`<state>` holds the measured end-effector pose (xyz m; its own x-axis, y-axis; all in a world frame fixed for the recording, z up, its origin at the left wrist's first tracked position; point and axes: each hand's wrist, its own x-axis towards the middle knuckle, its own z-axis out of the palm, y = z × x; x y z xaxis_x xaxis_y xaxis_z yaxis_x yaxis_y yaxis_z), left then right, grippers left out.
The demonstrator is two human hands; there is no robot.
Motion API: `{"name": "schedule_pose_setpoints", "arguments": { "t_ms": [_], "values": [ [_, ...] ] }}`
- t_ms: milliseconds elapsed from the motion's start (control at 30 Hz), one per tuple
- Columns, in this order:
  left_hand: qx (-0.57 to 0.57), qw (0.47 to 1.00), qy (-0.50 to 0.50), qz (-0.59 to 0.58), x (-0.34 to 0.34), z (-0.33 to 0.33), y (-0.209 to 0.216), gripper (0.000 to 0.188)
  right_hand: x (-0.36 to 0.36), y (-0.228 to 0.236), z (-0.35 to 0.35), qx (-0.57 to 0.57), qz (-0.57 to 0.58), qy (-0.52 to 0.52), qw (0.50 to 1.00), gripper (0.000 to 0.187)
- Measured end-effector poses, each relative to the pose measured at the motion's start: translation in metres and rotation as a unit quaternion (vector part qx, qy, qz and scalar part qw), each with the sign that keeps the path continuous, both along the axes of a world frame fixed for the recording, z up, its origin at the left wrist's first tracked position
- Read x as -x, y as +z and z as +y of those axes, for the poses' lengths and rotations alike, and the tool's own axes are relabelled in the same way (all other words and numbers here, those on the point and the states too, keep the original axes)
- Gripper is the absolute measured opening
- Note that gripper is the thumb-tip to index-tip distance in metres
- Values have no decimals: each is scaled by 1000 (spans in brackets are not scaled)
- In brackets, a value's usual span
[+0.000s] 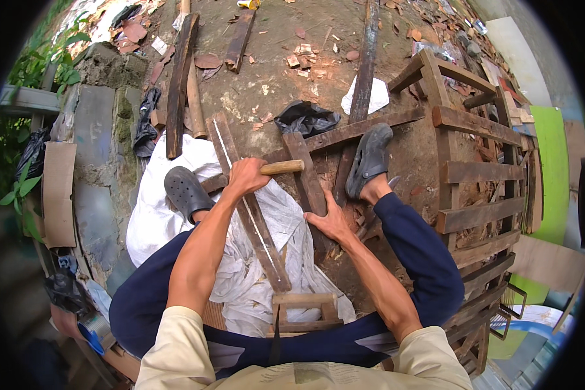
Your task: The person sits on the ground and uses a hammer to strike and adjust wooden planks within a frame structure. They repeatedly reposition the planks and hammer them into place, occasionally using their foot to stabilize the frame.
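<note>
My left hand (247, 175) is closed round a pale round wooden handle (283, 167) that sticks out to the right; whatever is at its other end is hidden by the hand. Beneath that hand runs a long plank (260, 237) with a white line along it. My right hand (335, 221) grips the lower end of a short dark board (307, 170), thumb on its left side and fingers on its right. A crossing plank (370, 130) meets this board near its top and passes between my two feet. My dark clogs flank the wood.
White sacking (175, 188) lies under the left foot and planks. To the right stands a slatted wooden frame (478, 172). Loose beams (182, 91), a black plastic bag (305, 118) and leaf litter lie ahead. A low concrete wall (94, 149) borders the left. A small wooden stool (305, 300) is close to me.
</note>
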<state>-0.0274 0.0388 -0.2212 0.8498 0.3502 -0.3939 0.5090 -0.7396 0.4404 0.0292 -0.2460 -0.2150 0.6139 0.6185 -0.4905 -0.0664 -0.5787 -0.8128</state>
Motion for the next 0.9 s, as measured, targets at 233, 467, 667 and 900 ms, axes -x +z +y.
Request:
{"name": "schedule_pose_setpoints", "arguments": {
  "t_ms": [233,467,667,900],
  "values": [
    [-1,1000,-3,2,-1,-3,3,27,-3,-4,-13,-36,-17,-276,960,85],
    [17,1000,-5,-11,5,-2,-1,30,-11,43,-18,-4,-55,-95,994,81],
    [32,999,-28,-22,-1,3,-4,31,12,16,12,12,-106,-170,980,86],
    [20,999,-36,-15,4,6,-10,27,-30,15,-6,-71,-2,-333,940,87]
  ]
}}
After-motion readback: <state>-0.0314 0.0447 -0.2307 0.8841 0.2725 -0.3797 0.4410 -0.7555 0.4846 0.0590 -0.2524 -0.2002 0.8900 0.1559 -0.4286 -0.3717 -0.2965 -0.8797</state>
